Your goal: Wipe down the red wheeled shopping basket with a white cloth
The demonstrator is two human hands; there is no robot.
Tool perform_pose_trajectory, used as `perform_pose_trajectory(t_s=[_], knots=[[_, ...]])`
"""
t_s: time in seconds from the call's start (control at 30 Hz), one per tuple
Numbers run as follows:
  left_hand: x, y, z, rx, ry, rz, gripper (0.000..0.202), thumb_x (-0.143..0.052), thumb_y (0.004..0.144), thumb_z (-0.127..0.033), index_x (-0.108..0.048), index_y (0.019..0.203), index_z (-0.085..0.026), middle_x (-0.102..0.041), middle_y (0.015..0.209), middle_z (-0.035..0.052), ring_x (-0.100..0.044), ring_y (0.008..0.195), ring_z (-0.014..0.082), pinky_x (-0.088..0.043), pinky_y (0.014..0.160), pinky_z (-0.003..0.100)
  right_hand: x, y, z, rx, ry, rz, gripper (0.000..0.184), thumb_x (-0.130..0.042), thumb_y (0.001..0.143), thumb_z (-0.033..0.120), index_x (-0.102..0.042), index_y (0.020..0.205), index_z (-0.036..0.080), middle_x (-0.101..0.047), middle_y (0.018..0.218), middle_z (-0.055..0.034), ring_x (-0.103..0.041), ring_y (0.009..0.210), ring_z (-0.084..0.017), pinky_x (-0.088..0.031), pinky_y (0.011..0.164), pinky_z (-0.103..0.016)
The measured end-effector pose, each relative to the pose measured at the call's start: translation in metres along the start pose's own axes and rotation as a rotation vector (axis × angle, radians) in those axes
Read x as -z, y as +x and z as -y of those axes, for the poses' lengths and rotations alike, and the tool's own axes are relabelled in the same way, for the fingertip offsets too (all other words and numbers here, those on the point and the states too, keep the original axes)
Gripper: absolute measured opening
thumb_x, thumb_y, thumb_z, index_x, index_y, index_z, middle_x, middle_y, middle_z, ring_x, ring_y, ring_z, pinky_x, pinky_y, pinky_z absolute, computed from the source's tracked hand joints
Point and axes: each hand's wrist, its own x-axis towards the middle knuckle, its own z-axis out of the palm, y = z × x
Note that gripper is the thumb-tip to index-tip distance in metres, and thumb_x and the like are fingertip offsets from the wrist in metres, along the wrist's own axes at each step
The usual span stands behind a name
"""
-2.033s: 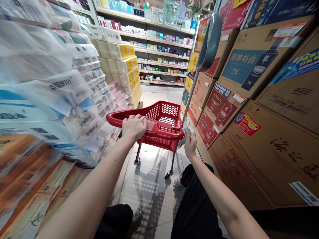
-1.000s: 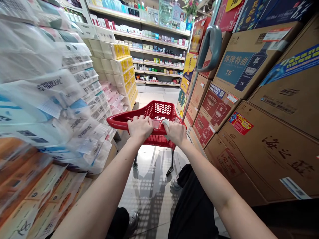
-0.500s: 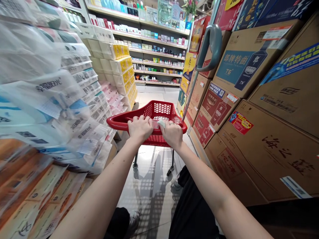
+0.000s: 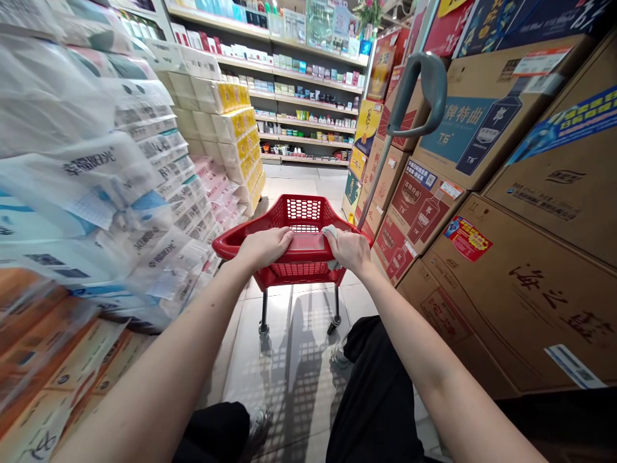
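Bright light from ahead and above fills the aisle, glaring on the glossy floor tiles point(image 4: 250, 360), where the red wheeled shopping basket point(image 4: 299, 271) casts a latticed shadow. Wide-angle distortion bends the frame edges, and the plastic-wrapped tissue packs point(image 4: 81, 180) at left smear with blur.

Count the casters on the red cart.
2, both low on the red cart: the left caster under its left leg, the right caster under its right leg. Others may be hidden behind it.
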Motion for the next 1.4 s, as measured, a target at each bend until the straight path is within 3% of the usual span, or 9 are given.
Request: perform_pose_trajectory(t_s=[0.13, 0.27, 0.5, 0.7, 0.8, 0.9, 1.03, 1.23, 1.4], knots=[[0.0, 0.005, 0.0, 0.07, 0.04, 0.069, 0.069, -0.008, 0.094, -0.062, -0.058, 0.127, -0.028, -0.069, 0.12, 0.0121, -0.065, 0.109, 0.0357, -0.046, 0.086, 0.048, -0.003, -0.001, -0.008, 0.013, 0.047, -0.022, 0.056, -0.023, 0.103, 0.053, -0.069, 0.112, 0.022, -0.074, 0.089, -0.0091, -0.068, 0.08, -0.02, -0.041, 0.068, -0.027], [-0.003, 0.003, -0.005, 0.157, 0.069, 0.005, 0.069, -0.006, 0.095, -0.059, -0.061, 0.121, -0.026, -0.071, 0.116, 0.0125, -0.066, 0.106, 0.0346, -0.047, 0.084, 0.047, -0.015, -0.014, -0.01, 0.117, 0.156, -0.149, 0.045, -0.031, 0.104, 0.044, -0.063, 0.127, 0.023, -0.071, 0.116, -0.0081, -0.064, 0.101, -0.02, -0.043, 0.089, -0.031], [-0.006, 0.0, -0.013, 0.174, 0.076, -0.025, 0.063, -0.009, 0.096, -0.054, -0.059, 0.119, -0.025, -0.071, 0.113, 0.0125, -0.067, 0.103, 0.035, -0.049, 0.08, 0.046, -0.02, -0.028, 0.016, 0.183, 0.167, -0.252, 0.046, -0.037, 0.103, 0.039, -0.053, 0.141, 0.018, -0.054, 0.143, -0.0111, -0.048, 0.132, -0.023, -0.035, 0.112, -0.04], [-0.007, -0.004, -0.021, 0.171, 0.078, -0.042, 0.062, -0.008, 0.096, -0.05, -0.057, 0.12, -0.022, -0.072, 0.109, 0.0138, -0.068, 0.101, 0.0356, -0.049, 0.08, 0.046, -0.006, 0.003, 0.042, 0.164, 0.114, -0.091, 0.054, -0.027, 0.103, 0.051, -0.062, 0.128, 0.019, -0.064, 0.128, -0.0112, -0.056, 0.121, -0.025, -0.045, 0.101, -0.037], [-0.007, -0.009, -0.019, 0.122, 0.078, -0.047, 0.064, -0.007, 0.096, -0.051, -0.056, 0.123, -0.02, -0.073, 0.107, 0.0142, -0.068, 0.101, 0.0358, -0.049, 0.081, 0.047, 0.0, 0.019, 0.039, 0.121, 0.149, 0.028, 0.057, -0.019, 0.103, 0.055, -0.066, 0.115, 0.025, -0.069, 0.108, -0.006, -0.063, 0.101, -0.021, -0.049, 0.082, -0.031], [-0.003, -0.014, -0.007, 0.093, 0.074, -0.01, 0.067, -0.006, 0.096, -0.054, -0.056, 0.126, -0.021, -0.073, 0.111, 0.0131, -0.068, 0.103, 0.0353, -0.048, 0.083, 0.047, 0.003, 0.027, 0.032, 0.114, 0.165, 0.047, 0.057, -0.016, 0.103, 0.055, -0.065, 0.112, 0.026, -0.068, 0.103, -0.0042, -0.062, 0.1, -0.019, -0.047, 0.077, -0.028], [0.001, -0.021, 0.013, 0.178, 0.15, 0.037, 0.074, -0.007, 0.095, -0.055, -0.07, 0.109, -0.017, -0.071, 0.114, 0.0165, -0.066, 0.109, 0.0367, -0.048, 0.085, 0.046, -0.003, 0.021, 0.024, 0.157, 0.179, -0.009, 0.053, -0.021, 0.105, 0.05, -0.066, 0.113, 0.023, -0.068, 0.106, -0.0064, -0.06, 0.106, -0.019, -0.047, 0.083, -0.029], [-0.002, -0.025, 0.011, 0.236, 0.187, -0.031, 0.072, -0.014, 0.095, -0.05, -0.076, 0.099, -0.013, -0.074, 0.105, 0.0193, -0.068, 0.104, 0.0343, -0.048, 0.082, 0.041, -0.025, -0.01, 0.026, 0.24, 0.299, -0.312, 0.044, -0.032, 0.104, 0.038, -0.061, 0.13, 0.017, -0.061, 0.134, -0.0087, -0.048, 0.131, -0.021, -0.035, 0.113, -0.037], [-0.008, -0.023, 0.007, 0.211, 0.218, -0.075, 0.068, -0.016, 0.094, -0.044, -0.076, 0.1, -0.011, -0.074, 0.103, 0.0201, -0.069, 0.1, 0.0352, -0.049, 0.08, 0.042, -0.024, -0.011, 0.056, 0.23, 0.256, -0.235, 0.045, -0.035, 0.103, 0.042, -0.061, 0.132, 0.019, -0.06, 0.136, -0.0082, -0.046, 0.134, -0.024, -0.032, 0.116, -0.041]])
